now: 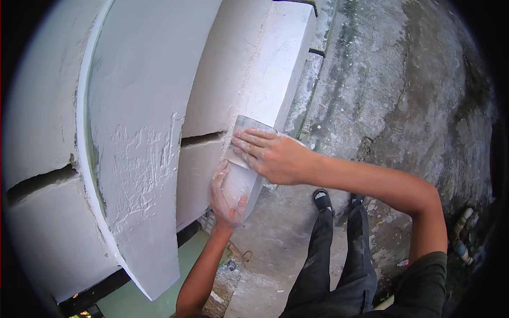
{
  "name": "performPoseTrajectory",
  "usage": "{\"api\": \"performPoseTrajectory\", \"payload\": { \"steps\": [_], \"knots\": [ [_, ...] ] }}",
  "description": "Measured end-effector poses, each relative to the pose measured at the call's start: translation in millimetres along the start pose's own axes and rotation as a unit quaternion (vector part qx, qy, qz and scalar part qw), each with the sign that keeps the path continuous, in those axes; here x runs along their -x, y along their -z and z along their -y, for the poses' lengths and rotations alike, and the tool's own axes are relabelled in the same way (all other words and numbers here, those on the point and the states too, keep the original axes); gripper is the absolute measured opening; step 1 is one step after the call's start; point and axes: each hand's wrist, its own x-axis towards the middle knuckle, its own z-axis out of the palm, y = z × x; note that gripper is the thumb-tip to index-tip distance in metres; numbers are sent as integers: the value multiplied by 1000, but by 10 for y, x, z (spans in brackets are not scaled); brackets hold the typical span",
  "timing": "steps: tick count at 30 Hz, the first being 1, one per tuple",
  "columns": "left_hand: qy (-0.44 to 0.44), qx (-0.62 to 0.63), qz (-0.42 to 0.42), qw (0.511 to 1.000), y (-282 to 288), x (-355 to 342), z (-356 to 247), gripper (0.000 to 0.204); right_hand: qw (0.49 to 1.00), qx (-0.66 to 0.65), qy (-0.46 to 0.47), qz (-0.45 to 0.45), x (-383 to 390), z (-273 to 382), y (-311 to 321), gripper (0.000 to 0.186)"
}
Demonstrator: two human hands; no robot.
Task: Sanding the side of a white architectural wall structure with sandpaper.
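My right hand (273,155) lies over a grey sheet of sandpaper (245,122) and holds it against the top of a white painted ledge (278,61). Its fingers are stretched close together across the sheet and dusted with white powder. Part of the sandpaper is hidden under the palm. Nearer to me, my left hand (228,200) grips the near end of the same ledge, with fingers and thumb curled around it. White dust coats this hand too.
Left of the ledge stands a white curved panel (143,132) with rough, peeling paint. Dark gaps (202,139) split the wall. Stained concrete ground (382,106) spreads to the right, my sandalled feet (322,200) on it. Pipe pieces (461,238) lie at the far right.
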Motion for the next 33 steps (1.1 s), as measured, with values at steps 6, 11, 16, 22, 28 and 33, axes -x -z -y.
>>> {"api": "performPoseTrajectory", "payload": {
  "steps": [6,11,16,22,28,33],
  "knots": [
    [-2,35,-66,997,-18,52,13,52,983,-37,-158,-87,-81,-311,5,43],
    [-3,44,-149,988,-52,291,59,45,980,-189,0,-69,-8,838,-248,38],
    [35,-15,-201,979,-143,725,-117,42,979,-54,-168,-103,-109,703,-123,42],
    [146,123,-256,948,-295,991,-238,57,985,-144,-68,-61,12,1116,-207,40],
    [182,129,-176,959,-136,1117,-253,63,966,-100,-176,-162,2,1152,-225,41],
    [210,158,-167,950,28,1299,-247,67,982,-77,-125,-121,-43,755,-242,37]
  ]
}}
